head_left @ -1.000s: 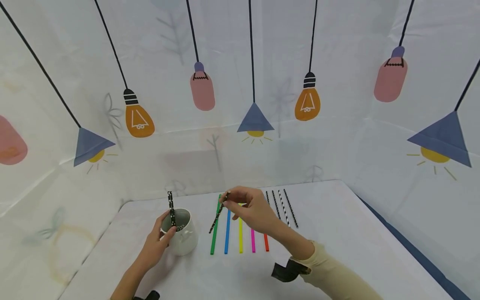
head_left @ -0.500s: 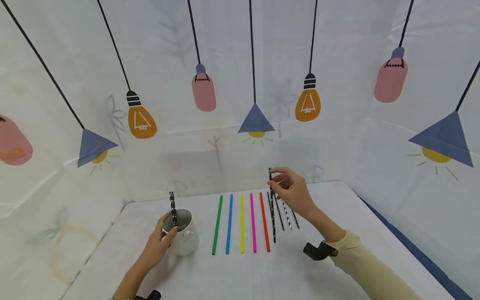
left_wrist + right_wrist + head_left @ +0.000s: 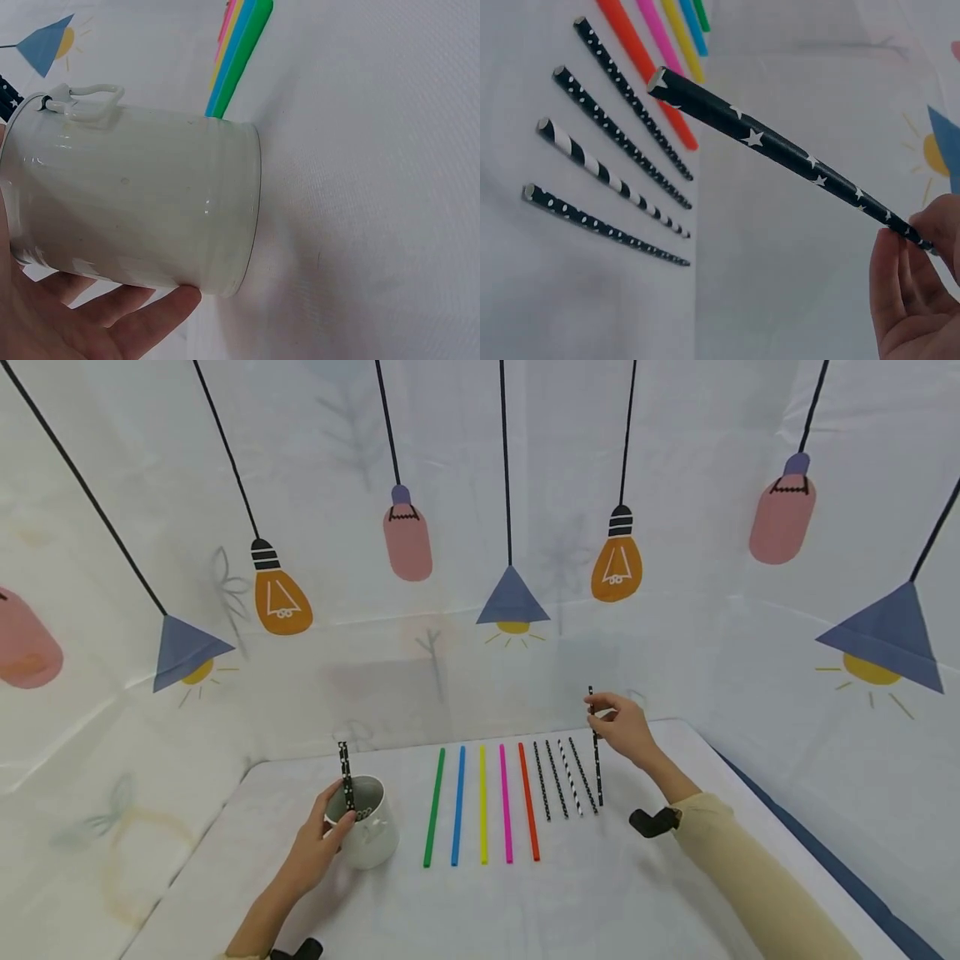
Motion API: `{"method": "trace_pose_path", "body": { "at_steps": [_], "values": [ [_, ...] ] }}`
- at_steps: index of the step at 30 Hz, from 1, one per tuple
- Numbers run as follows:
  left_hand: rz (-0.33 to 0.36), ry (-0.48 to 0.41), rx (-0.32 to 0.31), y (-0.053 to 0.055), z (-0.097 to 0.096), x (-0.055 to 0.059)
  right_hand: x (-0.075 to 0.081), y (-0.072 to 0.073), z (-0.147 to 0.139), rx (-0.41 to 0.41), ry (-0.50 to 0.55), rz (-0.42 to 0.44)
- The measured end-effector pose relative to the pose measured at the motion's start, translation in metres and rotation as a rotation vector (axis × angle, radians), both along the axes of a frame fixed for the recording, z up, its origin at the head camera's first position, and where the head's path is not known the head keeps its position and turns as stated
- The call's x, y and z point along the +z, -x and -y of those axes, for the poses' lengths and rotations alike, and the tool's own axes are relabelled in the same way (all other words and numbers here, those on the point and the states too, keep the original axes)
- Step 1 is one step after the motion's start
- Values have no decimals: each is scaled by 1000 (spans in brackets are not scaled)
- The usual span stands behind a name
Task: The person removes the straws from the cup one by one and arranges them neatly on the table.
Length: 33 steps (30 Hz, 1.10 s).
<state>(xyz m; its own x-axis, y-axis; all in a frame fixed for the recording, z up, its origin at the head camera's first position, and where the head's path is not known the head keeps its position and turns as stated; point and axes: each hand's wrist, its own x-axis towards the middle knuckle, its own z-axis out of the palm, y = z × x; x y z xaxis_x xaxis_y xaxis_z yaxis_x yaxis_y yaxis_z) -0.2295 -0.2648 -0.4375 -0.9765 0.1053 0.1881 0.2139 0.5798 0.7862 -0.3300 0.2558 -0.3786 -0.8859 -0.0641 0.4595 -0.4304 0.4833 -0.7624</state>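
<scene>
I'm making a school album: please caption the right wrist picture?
Right hand's grip holding a thin black straw with white stars beside four dotted or striped black-and-white straws.

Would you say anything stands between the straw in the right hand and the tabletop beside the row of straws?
Nothing visible does: the star-patterned straw in the right hand shows right of the nearest dotted straw, with bare tabletop beside it.

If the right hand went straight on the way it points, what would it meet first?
Most likely the printed backdrop, beyond the star-patterned straw it holds; depth is unclear.
</scene>
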Motion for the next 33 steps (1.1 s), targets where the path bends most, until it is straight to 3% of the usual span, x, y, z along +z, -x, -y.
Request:
{"method": "trace_pose_path", "body": {
  "at_steps": [8,19,29,33],
  "values": [
    [4,-9,-10,3,0,0,-18,14,-18,-34,2,203],
    [11,-12,-5,2,-1,1,-55,32,-26,-94,-47,329],
    [-16,9,10,5,1,-6,-78,42,-26,-116,34,423],
    [-13,13,19,5,2,-5,-84,47,-21,-151,23,454]
  ]
}}
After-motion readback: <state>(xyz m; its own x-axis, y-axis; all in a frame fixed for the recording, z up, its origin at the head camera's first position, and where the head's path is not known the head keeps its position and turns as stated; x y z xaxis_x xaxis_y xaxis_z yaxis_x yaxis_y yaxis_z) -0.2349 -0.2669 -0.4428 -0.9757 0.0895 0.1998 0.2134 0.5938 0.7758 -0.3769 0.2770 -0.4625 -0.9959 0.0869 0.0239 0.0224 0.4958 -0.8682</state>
